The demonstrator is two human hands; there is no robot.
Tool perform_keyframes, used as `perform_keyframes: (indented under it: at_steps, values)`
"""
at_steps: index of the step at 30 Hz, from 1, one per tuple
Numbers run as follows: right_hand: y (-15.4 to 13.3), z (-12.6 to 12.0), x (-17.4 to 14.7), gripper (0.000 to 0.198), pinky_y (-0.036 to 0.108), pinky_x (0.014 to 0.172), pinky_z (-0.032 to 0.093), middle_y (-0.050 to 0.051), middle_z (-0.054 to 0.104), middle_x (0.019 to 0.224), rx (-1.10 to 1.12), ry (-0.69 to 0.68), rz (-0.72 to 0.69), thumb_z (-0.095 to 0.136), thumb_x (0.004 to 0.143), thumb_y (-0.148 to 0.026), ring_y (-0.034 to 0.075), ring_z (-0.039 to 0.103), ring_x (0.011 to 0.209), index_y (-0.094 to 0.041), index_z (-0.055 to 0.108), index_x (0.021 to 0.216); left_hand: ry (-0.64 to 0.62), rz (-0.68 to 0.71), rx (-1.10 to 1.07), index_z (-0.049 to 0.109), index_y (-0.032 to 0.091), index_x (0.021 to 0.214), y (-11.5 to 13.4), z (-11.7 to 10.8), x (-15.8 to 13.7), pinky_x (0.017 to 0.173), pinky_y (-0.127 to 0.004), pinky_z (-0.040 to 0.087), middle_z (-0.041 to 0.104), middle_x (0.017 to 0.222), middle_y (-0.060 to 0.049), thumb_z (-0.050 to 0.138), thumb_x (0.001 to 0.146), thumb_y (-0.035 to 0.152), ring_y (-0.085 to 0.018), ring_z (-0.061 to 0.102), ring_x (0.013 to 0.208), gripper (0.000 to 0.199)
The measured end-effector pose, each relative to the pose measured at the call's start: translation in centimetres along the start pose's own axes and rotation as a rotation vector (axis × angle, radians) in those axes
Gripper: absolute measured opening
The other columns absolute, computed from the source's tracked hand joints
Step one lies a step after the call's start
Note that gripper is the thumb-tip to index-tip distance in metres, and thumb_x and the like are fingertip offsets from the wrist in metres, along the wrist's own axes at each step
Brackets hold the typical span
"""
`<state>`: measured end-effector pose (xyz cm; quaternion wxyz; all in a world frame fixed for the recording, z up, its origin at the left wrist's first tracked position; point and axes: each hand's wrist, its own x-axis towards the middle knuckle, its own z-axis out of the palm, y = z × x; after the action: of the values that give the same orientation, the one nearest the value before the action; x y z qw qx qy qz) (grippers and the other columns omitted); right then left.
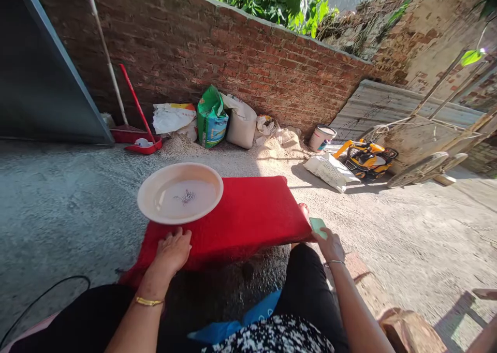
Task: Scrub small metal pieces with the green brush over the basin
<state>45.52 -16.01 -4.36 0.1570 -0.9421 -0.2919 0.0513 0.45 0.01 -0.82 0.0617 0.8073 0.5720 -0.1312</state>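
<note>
A red cloth (252, 203) lies spread over a low, flat surface in front of me. On its left part stands a wide, pale pink basin (149, 197), with a dark pattern at its bottom. My left hand (174, 249) rests palm down on the cloth, just below the basin's near rim, fingers laid out. Beyond the cloth's right edge, my right hand (330, 243) grips a pale green rectangular block (318, 225). The exact kind of block is unclear, and my fingers hide part of it.
Along the brick wall (174, 47) stand a green sack (212, 117), a white sack (241, 125), a red dustpan (145, 147) and a bucket (323, 136). A yellow toy excavator (368, 159) and a wheeled cart (421, 169) are at right. A dark cable (50, 285) curves at left.
</note>
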Motion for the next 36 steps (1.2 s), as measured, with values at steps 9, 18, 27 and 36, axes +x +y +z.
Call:
perform_keyframes:
  at_steps: [9,18,27,36]
  values:
    - [-9.2,3.7,-7.5,0.038,0.03,0.074,0.045,0.004,0.054,0.097,0.17,-0.083,-0.598,0.057,0.081,-0.049,0.019,0.057,0.084,-0.025,0.058,0.111,0.014,0.005,-0.023,0.056,0.015,0.116,-0.2,0.6,0.0,0.083,-0.045,0.043,0.049,0.125,-0.019,0.043,0.087,0.032,-0.033,0.051,0.108,0.036]
    - [-16.6,7.4,-11.1,0.042,0.028,0.075,0.042,0.004,0.054,0.094,0.114,-0.158,-0.991,0.065,0.076,-0.05,0.018,0.054,0.084,-0.027,0.06,0.111,0.012,0.015,-0.005,0.056,0.017,0.116,-0.5,1.3,0.6,0.081,-0.044,0.042,0.047,0.128,-0.019,0.044,0.087,0.036,-0.033,0.051,0.107,0.037]
    - [-1.3,0.9,1.3,0.055,0.036,0.076,0.045,0.009,0.054,0.095,0.074,0.052,0.045,0.054,0.076,-0.059,0.024,0.058,0.087,-0.022,0.057,0.117,0.044,0.007,-0.027,0.056,0.015,0.115,0.1,0.5,-0.2,0.081,-0.042,0.043,0.052,0.118,-0.017,0.049,0.085,0.033,-0.031,0.052,0.104,0.036]
    - [-8.4,5.3,-6.8,0.04,0.03,0.075,0.045,0.004,0.054,0.095,0.285,-0.029,-0.509,0.056,0.079,-0.052,0.018,0.056,0.084,-0.024,0.06,0.106,0.054,0.0,-0.026,0.056,0.016,0.113,0.0,1.0,-0.1,0.083,-0.043,0.043,0.051,0.121,-0.017,0.049,0.085,0.034,-0.031,0.051,0.107,0.034]
